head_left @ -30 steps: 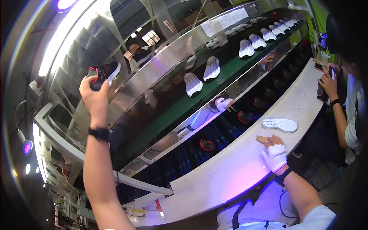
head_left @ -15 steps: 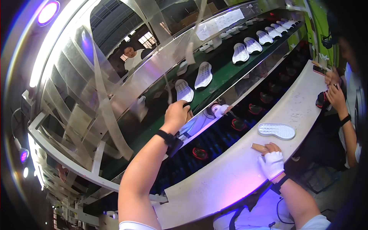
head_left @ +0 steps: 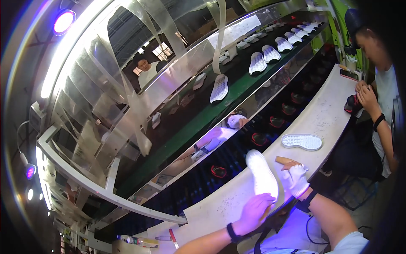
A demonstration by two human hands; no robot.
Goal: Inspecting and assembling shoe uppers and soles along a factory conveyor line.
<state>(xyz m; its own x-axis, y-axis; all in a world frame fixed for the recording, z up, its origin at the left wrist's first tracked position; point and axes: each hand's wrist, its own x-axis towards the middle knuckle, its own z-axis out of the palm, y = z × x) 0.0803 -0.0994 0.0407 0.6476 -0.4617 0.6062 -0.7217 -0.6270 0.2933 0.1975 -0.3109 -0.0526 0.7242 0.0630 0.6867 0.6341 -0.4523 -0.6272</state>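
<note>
My left hand (head_left: 254, 211), bare with a black wristband, grips a white shoe sole (head_left: 262, 175) by its near end. The sole is held tilted over the front of the pale bench (head_left: 228, 203). Just to its right is my right hand (head_left: 294, 178), in a white glove that leaves fingers bare. It is closed around a tan wooden handle (head_left: 286, 161); the rest of that tool is hidden. Beyond this hand, a second white sole (head_left: 301, 142) lies flat on the bench, its ribbed face up.
A green conveyor belt (head_left: 198, 111) carries several white soles (head_left: 257, 63). Below it, a dark roller line holds black-and-red shoes (head_left: 259, 139). At right a co-worker's hands (head_left: 367, 96) work on a dark shoe. Bottles (head_left: 141, 241) and a red-handled tool (head_left: 173, 238) lie at lower left.
My left hand has come back from the green belt to the bench, bringing a sole from there. My right hand stays near the same place, still closed on the wooden handle.
</note>
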